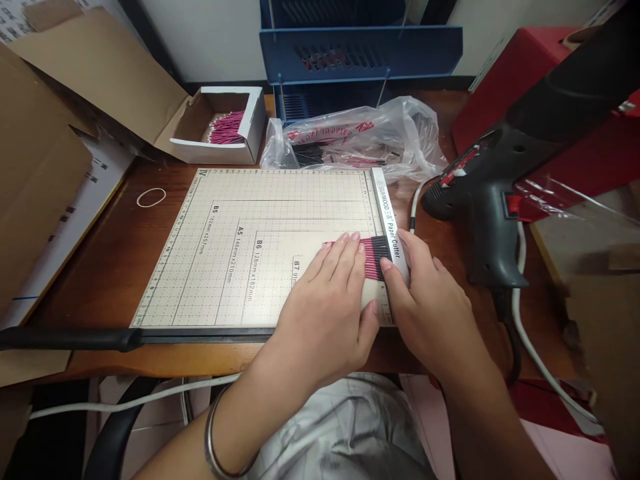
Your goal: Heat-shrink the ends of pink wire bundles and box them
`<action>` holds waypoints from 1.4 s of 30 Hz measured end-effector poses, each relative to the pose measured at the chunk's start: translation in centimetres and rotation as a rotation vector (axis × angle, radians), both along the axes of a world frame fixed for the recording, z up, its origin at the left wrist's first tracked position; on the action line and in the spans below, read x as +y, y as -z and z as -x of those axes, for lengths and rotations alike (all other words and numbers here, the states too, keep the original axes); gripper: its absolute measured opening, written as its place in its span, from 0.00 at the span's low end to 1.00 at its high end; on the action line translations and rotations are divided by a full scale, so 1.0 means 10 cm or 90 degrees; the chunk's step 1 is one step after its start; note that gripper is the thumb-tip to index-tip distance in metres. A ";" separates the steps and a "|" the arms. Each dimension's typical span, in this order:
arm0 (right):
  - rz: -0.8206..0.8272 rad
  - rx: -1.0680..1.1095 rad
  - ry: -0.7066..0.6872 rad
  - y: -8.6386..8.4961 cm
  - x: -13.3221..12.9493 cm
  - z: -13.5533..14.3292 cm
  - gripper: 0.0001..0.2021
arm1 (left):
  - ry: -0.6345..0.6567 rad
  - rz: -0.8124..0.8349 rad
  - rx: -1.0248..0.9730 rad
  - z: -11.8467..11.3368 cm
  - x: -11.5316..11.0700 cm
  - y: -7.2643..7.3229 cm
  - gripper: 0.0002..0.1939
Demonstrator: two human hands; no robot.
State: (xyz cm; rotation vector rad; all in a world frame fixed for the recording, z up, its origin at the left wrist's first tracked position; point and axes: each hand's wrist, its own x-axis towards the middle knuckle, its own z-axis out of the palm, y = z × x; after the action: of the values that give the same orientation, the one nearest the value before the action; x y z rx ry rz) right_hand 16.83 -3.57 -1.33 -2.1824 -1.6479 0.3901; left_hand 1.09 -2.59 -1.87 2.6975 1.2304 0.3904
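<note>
A row of thin red-and-black wires (374,257) lies on the gridded paper cutter board (240,247), its black ends against the metal ruler bar (389,213) at the board's right edge. My left hand (327,303) rests flat on the red part of the wires, fingers together pressing them down. My right hand (425,300) lies over the ruler bar just to the right, thumb touching the black wire ends. The cutter's black handle (70,339) runs along the board's front edge.
A black hot glue gun (485,200) with a white cord stands right of the cutter. A clear plastic bag (360,137) of wires lies behind the board. A white box (225,127) of red wires, a rubber band (151,197), cardboard boxes and blue trays surround it.
</note>
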 end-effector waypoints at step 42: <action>0.012 0.105 -0.014 -0.05 -0.08 -0.04 0.23 | -0.011 -0.010 -0.001 -0.03 -0.02 0.02 0.34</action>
State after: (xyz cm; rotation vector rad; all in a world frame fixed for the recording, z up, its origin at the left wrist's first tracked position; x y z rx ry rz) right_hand 17.28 -4.37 -0.82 -2.0862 -1.5848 0.5775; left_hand 1.42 -2.75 -2.06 2.7009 1.2553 0.4068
